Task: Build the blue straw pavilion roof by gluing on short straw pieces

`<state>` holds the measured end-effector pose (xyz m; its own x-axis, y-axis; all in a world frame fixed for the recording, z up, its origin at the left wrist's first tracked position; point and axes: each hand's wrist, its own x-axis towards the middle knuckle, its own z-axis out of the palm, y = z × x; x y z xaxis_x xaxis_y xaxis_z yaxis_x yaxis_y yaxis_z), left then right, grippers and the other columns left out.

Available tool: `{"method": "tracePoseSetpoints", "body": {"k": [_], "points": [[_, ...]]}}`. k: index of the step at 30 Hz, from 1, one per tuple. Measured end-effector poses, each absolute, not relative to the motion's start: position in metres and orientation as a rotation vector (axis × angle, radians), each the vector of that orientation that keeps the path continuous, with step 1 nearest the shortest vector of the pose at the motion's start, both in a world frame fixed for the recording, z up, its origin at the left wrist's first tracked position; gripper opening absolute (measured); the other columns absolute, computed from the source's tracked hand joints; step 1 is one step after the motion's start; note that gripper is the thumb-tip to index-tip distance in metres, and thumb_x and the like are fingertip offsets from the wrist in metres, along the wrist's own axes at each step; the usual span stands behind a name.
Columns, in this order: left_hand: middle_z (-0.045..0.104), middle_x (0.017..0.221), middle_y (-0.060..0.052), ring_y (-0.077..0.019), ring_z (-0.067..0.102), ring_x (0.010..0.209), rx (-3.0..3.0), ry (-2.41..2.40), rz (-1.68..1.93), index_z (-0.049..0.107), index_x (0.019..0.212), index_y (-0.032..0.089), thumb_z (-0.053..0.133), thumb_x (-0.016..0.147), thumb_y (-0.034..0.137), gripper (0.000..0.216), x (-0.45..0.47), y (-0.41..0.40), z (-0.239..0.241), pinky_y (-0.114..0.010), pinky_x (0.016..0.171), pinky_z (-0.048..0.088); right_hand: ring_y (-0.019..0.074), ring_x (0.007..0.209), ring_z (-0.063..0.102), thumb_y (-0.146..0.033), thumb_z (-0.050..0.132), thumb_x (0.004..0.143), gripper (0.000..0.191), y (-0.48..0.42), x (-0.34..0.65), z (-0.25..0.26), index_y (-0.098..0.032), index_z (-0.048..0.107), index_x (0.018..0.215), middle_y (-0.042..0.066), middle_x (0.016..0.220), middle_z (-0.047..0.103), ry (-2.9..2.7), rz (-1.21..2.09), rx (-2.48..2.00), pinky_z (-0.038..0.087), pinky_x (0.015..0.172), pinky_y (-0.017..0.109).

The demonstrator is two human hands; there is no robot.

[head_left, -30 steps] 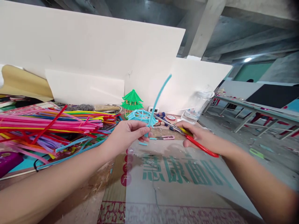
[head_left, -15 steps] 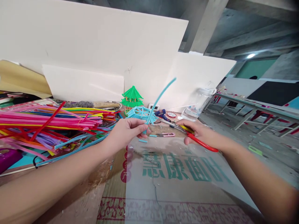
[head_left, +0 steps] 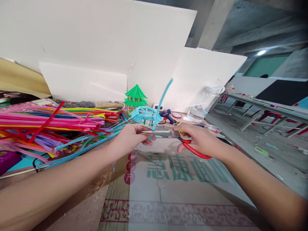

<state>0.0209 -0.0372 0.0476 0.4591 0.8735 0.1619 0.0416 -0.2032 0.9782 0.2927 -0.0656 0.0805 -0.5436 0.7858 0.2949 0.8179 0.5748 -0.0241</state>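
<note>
Head view: your left hand (head_left: 132, 137) pinches the blue pipe cleaner (head_left: 162, 99) low, its free end rising between your hands, presumably steadying it against the scissors (head_left: 164, 132) your right hand (head_left: 197, 138) grips.

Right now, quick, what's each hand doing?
Left hand: closed, pinching a fuzzy blue stick.
Right hand: closed on the scissors.

left grip (head_left: 132, 136) pinched | right grip (head_left: 197, 136) seemingly curled | forearms (head_left: 81, 176) extended
</note>
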Motion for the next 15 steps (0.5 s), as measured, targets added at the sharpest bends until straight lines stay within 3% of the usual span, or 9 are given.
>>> {"method": "tracePoseSetpoints", "body": {"k": [10, 15], "points": [[0.074, 0.082, -0.004, -0.0129, 0.067, 0.062, 1.557, 0.806, 0.941, 0.071, 0.088, 0.014, 0.072, 0.073, 0.039, 0.029, 0.0185, -0.0389, 0.0488, -0.024, 0.061, 0.055, 0.0304, 0.104, 0.065, -0.054, 0.075, 0.068, 0.065, -0.0663, 0.2926, 0.0808, -0.028, 0.058, 0.125, 0.007, 0.121, 0.067, -2.518, -0.172, -1.36, 0.05, 0.08, 0.037], [0.074, 0.079, -0.004, -0.0122, 0.065, 0.059, 1.536, 0.832, 0.918, 0.071, 0.088, 0.013, 0.073, 0.072, 0.041, 0.032, 0.02, -0.0406, 0.0509, -0.025, 0.061, 0.055, 0.026, 0.095, 0.067, -0.026, 0.066, 0.076, 0.039, -0.0673, 0.294, 0.082, -0.029, 0.061, 0.115, 0.001, 0.104, 0.074, -2.554, 0.051, -1.381, 0.048, 0.076, 0.031]]}}
